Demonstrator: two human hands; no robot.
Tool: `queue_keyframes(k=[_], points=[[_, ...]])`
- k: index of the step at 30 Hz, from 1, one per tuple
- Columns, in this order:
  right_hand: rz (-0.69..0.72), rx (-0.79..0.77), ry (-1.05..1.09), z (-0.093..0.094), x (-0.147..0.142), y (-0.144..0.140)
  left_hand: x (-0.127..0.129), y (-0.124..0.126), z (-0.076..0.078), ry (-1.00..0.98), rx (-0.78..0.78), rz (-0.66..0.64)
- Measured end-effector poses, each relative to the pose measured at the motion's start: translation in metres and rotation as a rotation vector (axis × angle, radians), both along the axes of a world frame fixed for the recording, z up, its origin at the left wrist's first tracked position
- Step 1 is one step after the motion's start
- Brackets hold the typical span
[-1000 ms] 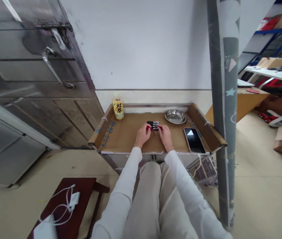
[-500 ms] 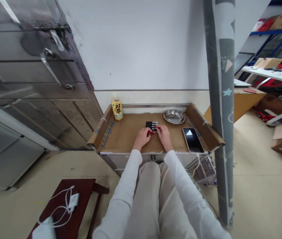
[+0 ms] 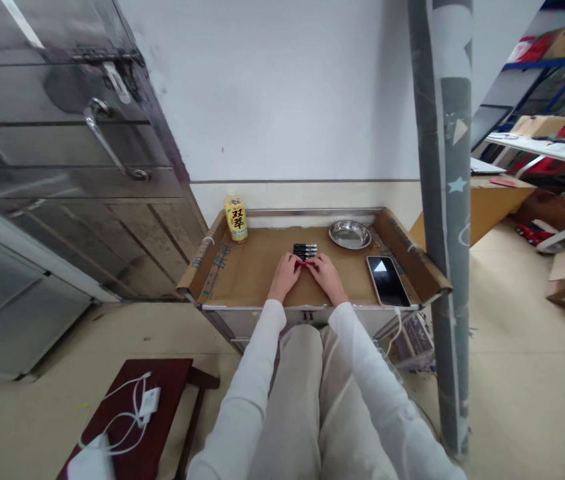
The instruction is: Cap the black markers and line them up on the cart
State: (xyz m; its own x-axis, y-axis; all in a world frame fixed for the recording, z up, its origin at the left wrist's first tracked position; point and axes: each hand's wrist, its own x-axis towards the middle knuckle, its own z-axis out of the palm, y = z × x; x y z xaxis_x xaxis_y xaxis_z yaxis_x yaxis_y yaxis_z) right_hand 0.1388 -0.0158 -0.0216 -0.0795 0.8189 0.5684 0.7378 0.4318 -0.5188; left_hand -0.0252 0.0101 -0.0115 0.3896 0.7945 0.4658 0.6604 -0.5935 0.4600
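The left hand (image 3: pixel 284 277) and right hand (image 3: pixel 329 277) pinch a red marker (image 3: pixel 305 263) between them, just this side of the row of black markers (image 3: pixel 305 252), holding both ends, I'd guess, for steadiness. Beyond the row, rightward, sits a metal dish (image 3: pixel 350 235), perhaps for elbow room; farther leftward, a bottle (image 3: pixel 236 217).

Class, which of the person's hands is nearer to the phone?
Right. The right hand is to the phone's left, with cardboard between; the left hand is farther left, beyond the right hand.
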Motion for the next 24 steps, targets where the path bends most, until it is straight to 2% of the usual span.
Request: queue_keyframes(k=[9,15,21,24], points=[[0.028,-0.037,-0.11,-0.0011,-0.0011,-0.0004,-0.0003,0.0033,-0.0053,-0.035,-0.025,0.007],[-0.011,-0.047,-0.105,0.0012,-0.001,-0.0015,-0.0005,0.002,-0.0035,-0.028,-0.028,0.012],[-0.119,-0.084,-0.215,0.003,-0.0014,-0.0044,0.0001,-0.0006,0.0,-0.033,-0.025,0.015],[-0.128,-0.084,-0.241,0.0034,-0.0015,-0.0047,0.0005,-0.0029,0.0038,-0.009,-0.015,0.027]])
